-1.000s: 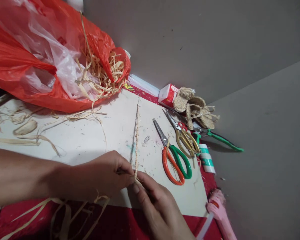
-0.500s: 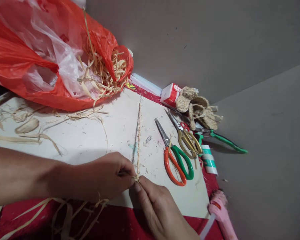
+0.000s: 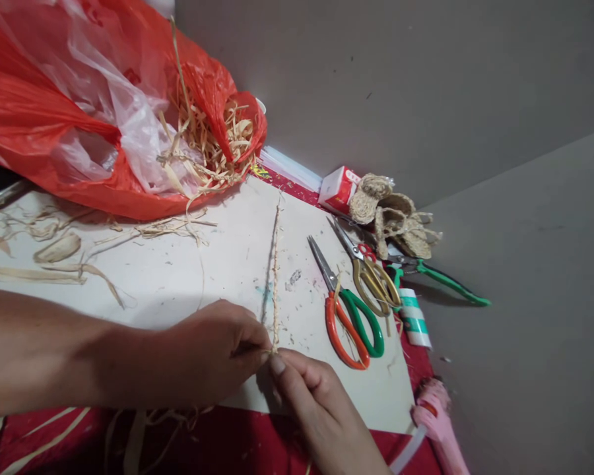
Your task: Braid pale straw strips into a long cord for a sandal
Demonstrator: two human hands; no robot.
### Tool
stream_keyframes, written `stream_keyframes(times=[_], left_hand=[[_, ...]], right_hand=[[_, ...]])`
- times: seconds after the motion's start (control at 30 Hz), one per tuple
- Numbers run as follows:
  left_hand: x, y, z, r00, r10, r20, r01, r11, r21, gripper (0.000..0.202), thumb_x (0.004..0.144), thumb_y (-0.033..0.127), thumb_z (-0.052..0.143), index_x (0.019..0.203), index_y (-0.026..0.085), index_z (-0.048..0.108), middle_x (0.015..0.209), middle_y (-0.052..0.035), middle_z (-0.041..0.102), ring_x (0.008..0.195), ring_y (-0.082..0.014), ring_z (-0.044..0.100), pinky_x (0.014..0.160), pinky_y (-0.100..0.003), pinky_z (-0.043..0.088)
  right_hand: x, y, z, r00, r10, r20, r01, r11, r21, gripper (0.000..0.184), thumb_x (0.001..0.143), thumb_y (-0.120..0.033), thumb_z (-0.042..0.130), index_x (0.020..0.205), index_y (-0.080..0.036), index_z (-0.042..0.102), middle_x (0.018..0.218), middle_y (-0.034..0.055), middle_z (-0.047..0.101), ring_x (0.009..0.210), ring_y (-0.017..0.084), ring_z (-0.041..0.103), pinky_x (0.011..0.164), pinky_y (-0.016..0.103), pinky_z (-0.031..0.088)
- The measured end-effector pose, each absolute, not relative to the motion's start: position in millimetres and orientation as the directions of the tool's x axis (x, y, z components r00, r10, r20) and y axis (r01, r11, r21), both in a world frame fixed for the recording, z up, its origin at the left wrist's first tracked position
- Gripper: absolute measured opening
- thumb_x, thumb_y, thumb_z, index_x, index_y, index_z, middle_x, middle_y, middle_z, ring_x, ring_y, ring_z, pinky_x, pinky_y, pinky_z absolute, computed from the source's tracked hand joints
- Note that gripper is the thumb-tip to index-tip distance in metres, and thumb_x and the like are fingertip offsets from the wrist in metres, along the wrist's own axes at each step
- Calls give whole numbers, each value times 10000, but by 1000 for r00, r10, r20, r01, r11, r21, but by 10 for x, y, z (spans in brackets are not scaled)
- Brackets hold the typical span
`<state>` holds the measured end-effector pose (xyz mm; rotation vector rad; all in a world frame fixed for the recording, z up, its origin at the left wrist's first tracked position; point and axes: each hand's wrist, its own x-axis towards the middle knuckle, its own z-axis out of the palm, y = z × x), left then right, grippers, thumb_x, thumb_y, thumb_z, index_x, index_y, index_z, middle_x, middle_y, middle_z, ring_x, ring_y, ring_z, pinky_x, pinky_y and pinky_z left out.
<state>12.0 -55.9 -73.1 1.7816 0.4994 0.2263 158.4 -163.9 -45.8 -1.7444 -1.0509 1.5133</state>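
A thin braided straw cord point(image 3: 276, 264) runs straight away from me across the white board point(image 3: 178, 277). Its near end is pinched between both my hands. My left hand point(image 3: 212, 353) is closed, its thumb and fingers squeezing the cord's end and loose straw strands. My right hand point(image 3: 311, 396) comes up from below, with its fingertips pinched on the same end, touching the left hand. Loose strips of straw point(image 3: 138, 435) hang below my left hand over the red cloth.
A red plastic bag point(image 3: 79, 99) full of straw lies at the back left. Orange-and-green scissors point(image 3: 349, 310), gold scissors point(image 3: 369, 270), green-handled pliers point(image 3: 445, 280), woven straw pieces point(image 3: 391, 218), a small red-white box point(image 3: 337, 188) and a pink glue gun point(image 3: 435, 415) sit to the right. Grey walls close the corner.
Both hands have stayed on the cord's near end, shifting slightly. The loose strands under my left hand have dropped lower. The view has drifted a little.
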Motion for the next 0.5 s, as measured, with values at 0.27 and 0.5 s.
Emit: stream_keyframes(times=[0.27,0.5], left_hand=[[131,-544,-618,885,403,-231,320,-170,932,237,785,186,420,660,150,618,565,30,494,564,-83,410,529,-198,311],[126,-504,-578,861,290,-418,391,150,908,274,772,244,420,718,155,674,506,37,457,474,-81,364,452,-203,277]], right_hand=[[1559,-1629,-520,121,841,-527,150,-540,-828,436,875,-493,469,580,-172,460,481,-59,341,444,72,267,419,207,217],[1562,-1659,-585,139,816,-561,115,-576,-809,443,857,-528,474,614,-163,530,425,-73,318,382,62,247,382,199,176]])
